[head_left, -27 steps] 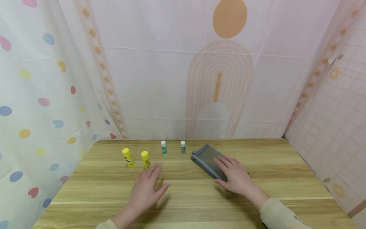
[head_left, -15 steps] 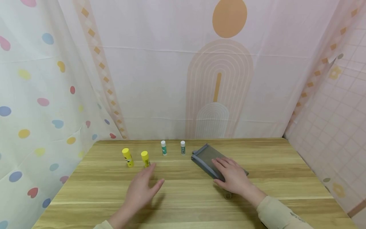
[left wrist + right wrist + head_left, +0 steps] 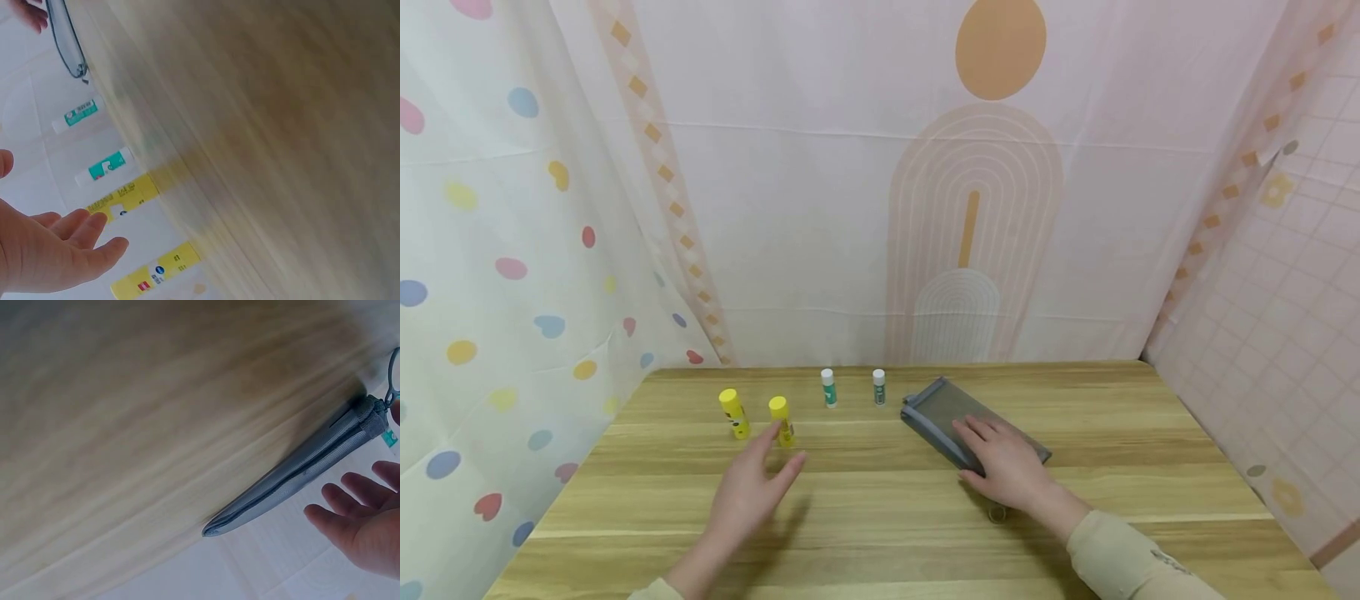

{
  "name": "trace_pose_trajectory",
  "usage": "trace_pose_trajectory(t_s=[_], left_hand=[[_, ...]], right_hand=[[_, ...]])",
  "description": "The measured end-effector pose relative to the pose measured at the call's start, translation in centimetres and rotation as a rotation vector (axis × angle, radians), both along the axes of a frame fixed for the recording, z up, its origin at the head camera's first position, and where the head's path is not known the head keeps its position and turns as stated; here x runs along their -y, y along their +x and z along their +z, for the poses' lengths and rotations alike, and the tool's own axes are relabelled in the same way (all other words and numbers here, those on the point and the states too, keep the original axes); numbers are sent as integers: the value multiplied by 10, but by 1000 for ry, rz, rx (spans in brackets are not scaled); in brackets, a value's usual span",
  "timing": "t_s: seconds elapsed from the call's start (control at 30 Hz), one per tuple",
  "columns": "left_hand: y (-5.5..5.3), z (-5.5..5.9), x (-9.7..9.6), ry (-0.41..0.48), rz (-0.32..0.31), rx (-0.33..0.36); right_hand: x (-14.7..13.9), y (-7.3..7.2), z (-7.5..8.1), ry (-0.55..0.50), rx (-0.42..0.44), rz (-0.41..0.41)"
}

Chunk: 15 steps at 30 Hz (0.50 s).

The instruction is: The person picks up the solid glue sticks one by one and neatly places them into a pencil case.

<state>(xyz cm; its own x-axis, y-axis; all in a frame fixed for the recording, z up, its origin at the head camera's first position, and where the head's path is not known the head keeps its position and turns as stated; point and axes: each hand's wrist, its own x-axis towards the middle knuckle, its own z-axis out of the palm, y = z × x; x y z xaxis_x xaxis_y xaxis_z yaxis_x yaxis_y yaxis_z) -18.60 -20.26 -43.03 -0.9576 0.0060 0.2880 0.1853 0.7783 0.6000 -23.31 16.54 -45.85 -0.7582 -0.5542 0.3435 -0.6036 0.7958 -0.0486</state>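
Observation:
My left hand (image 3: 741, 496), fingers loosely extended and thumb apart, is just in front of the right-hand yellow glue stick (image 3: 779, 407). It holds nothing. The other yellow glue stick (image 3: 734, 415) stands a little to the left, also upright; in the left wrist view its label faces the camera (image 3: 156, 272). At the right, my right hand (image 3: 1011, 471) lies over a flat grey zip pouch (image 3: 936, 410) with fingers spread and relaxed. The right wrist view shows the pouch's zipped edge (image 3: 294, 465) and the hand (image 3: 369, 528) beside it with nothing gripped.
Two smaller green glue sticks with white caps stand upright toward the back, one left (image 3: 829, 389) and one right (image 3: 879, 389). A ring (image 3: 997, 514) shows at the pouch's near end. Patterned curtains (image 3: 805, 208) hang behind the wooden table (image 3: 880, 542).
My left hand has drifted left and slightly back toward me, uncovering more of the right-hand yellow glue stick. My right hand has shifted slightly left over the pouch, which stays in place.

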Motion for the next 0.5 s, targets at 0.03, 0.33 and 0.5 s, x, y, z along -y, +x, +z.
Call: trace_pose_trajectory(t_s=[0.03, 0.33, 0.5], left_hand=[[0, 1, 1, 7, 5, 8], [-5, 4, 11, 76, 38, 114], [-7, 5, 13, 99, 47, 151]], right_hand=[[0, 0, -1, -3, 4, -1], [4, 2, -1, -1, 82, -64], [6, 3, 0, 10, 112, -78]])
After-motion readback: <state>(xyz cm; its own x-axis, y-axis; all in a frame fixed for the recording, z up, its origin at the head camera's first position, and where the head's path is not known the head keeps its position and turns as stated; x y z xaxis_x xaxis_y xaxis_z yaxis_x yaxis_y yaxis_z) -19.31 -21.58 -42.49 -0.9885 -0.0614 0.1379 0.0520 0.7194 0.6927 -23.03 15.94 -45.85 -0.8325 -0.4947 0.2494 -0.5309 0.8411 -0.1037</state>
